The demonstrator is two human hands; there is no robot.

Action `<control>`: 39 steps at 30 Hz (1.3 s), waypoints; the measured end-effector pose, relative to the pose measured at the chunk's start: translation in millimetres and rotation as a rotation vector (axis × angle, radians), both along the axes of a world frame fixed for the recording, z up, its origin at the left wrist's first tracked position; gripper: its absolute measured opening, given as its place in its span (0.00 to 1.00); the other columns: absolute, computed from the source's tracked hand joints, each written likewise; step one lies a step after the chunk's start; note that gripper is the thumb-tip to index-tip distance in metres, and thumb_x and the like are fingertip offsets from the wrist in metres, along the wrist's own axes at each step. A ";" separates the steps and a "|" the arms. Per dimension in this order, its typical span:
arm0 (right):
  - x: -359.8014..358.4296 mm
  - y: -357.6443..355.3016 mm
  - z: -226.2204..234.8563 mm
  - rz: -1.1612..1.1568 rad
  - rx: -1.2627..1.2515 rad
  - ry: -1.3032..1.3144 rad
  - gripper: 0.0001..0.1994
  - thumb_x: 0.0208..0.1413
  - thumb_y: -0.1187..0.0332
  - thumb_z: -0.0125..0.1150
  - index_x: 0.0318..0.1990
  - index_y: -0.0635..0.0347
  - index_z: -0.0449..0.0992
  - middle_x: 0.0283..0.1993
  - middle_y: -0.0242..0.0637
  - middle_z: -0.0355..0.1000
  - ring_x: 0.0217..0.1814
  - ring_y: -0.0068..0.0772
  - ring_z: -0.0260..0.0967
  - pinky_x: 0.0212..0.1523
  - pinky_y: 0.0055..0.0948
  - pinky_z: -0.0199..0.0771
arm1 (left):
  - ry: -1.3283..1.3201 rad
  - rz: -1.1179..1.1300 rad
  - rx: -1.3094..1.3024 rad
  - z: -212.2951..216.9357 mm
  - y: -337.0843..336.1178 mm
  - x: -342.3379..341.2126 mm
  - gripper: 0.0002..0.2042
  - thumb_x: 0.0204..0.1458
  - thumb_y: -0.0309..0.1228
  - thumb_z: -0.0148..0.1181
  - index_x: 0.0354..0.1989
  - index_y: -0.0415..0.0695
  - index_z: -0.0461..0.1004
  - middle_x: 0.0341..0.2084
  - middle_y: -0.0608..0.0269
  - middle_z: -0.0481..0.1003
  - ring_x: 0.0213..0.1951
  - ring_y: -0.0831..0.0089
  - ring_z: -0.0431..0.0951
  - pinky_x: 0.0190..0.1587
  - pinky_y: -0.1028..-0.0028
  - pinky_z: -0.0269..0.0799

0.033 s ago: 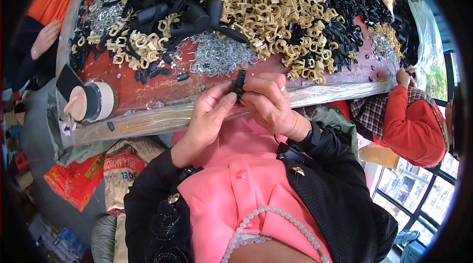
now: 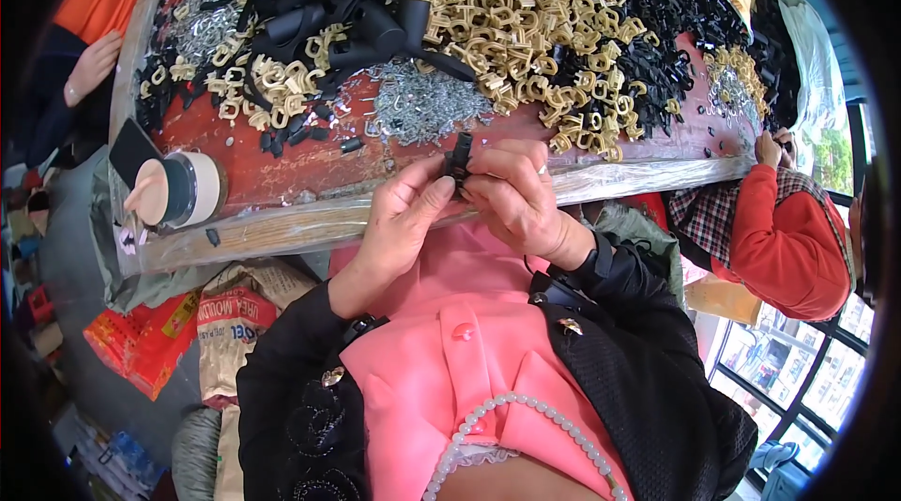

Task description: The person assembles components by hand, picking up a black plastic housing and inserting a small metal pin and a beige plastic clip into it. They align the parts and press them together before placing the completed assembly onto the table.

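At the table's near edge, my left hand (image 2: 404,215) and my right hand (image 2: 514,193) meet over a small black plastic part (image 2: 459,156). The left thumb and fingers pinch its left side. My right fingers are curled closed against its other side and hide its lower end. Just beyond my hands lies a heap of small silvery metal pieces (image 2: 427,105), likely screws or pins. A large pile of beige plastic clips (image 2: 511,27) spreads farther back and to the right.
Black plastic tubes (image 2: 380,30) and a heap of black parts (image 2: 662,60) cover the far side. On the left stands a round jar (image 2: 195,189). A person in red sleeves (image 2: 784,238) works at the right; another person's hand (image 2: 92,68) rests at the left. Sacks (image 2: 230,323) lie below.
The black part has turned slightly between my fingers and stands a little more upright. Both hands keep nearly the same place and grip.
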State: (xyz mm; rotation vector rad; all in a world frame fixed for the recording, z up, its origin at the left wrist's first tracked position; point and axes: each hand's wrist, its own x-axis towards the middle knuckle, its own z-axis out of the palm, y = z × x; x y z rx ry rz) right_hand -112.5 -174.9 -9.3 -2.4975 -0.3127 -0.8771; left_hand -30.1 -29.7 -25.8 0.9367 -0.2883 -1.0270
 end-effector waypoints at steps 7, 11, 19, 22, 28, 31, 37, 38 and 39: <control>0.9 4.6 5.6 -0.069 0.515 0.186 0.11 0.38 0.73 0.61 0.31 0.61 0.66 0.35 0.40 0.64 0.36 0.39 0.62 0.35 0.31 0.62 | 0.061 0.009 0.027 3.1 6.0 -4.1 0.17 0.53 0.30 0.50 0.49 0.35 0.62 0.39 0.60 0.70 0.38 0.76 0.72 0.42 0.78 0.69; -16.9 -25.4 8.3 -0.265 0.207 0.333 0.11 0.39 0.72 0.60 0.32 0.61 0.66 0.31 0.40 0.64 0.32 0.40 0.62 0.32 0.33 0.63 | 0.099 -0.043 0.055 10.5 4.7 0.8 0.17 0.52 0.30 0.50 0.49 0.35 0.62 0.39 0.58 0.71 0.38 0.73 0.73 0.41 0.79 0.69; -37.3 -71.0 -15.0 -0.552 -0.123 0.487 0.10 0.40 0.72 0.59 0.33 0.58 0.68 0.30 0.39 0.63 0.29 0.42 0.63 0.29 0.34 0.63 | 0.022 -0.061 0.122 8.1 -1.0 11.7 0.16 0.53 0.30 0.48 0.49 0.36 0.62 0.40 0.56 0.71 0.40 0.71 0.73 0.42 0.79 0.68; -34.2 -69.4 -15.3 -0.537 -0.040 0.376 0.10 0.41 0.73 0.58 0.34 0.58 0.68 0.31 0.39 0.64 0.31 0.42 0.64 0.29 0.33 0.64 | 0.026 -0.077 0.143 10.0 -1.2 10.3 0.16 0.53 0.30 0.48 0.49 0.36 0.62 0.40 0.55 0.71 0.40 0.71 0.73 0.42 0.79 0.68; -33.1 -76.8 -15.0 -0.583 -0.093 0.332 0.11 0.42 0.76 0.57 0.35 0.58 0.69 0.32 0.40 0.65 0.31 0.44 0.64 0.29 0.32 0.67 | 0.050 -0.050 0.109 5.7 -0.2 6.6 0.15 0.53 0.29 0.47 0.48 0.36 0.62 0.39 0.56 0.71 0.41 0.71 0.73 0.42 0.78 0.68; -36.2 -80.4 -17.9 -0.524 0.041 0.255 0.09 0.44 0.76 0.56 0.36 0.59 0.69 0.30 0.36 0.66 0.28 0.37 0.65 0.26 0.28 0.66 | 0.035 -0.048 0.076 6.3 1.2 6.0 0.15 0.54 0.29 0.47 0.48 0.36 0.63 0.39 0.56 0.71 0.42 0.72 0.72 0.42 0.79 0.68; -37.2 -60.4 -12.8 -0.470 0.673 0.329 0.06 0.50 0.74 0.53 0.37 0.61 0.69 0.26 0.27 0.68 0.24 0.18 0.64 0.22 0.16 0.62 | 0.031 -0.045 0.056 4.0 3.3 1.7 0.15 0.53 0.29 0.47 0.47 0.36 0.63 0.38 0.57 0.71 0.42 0.73 0.72 0.43 0.78 0.67; -34.8 -57.4 -12.6 -0.392 0.841 0.359 0.06 0.51 0.73 0.53 0.37 0.62 0.69 0.26 0.26 0.68 0.24 0.15 0.63 0.22 0.14 0.60 | 0.027 -0.052 0.052 4.3 1.7 2.2 0.15 0.53 0.29 0.48 0.47 0.36 0.63 0.38 0.57 0.71 0.42 0.73 0.72 0.43 0.78 0.67; -32.2 -54.4 -12.8 -0.309 1.009 0.390 0.06 0.52 0.72 0.53 0.37 0.62 0.69 0.26 0.24 0.68 0.25 0.12 0.62 0.22 0.12 0.59 | 0.024 -0.045 0.054 4.0 -0.1 2.2 0.15 0.53 0.29 0.48 0.47 0.36 0.63 0.38 0.57 0.71 0.42 0.73 0.72 0.43 0.78 0.67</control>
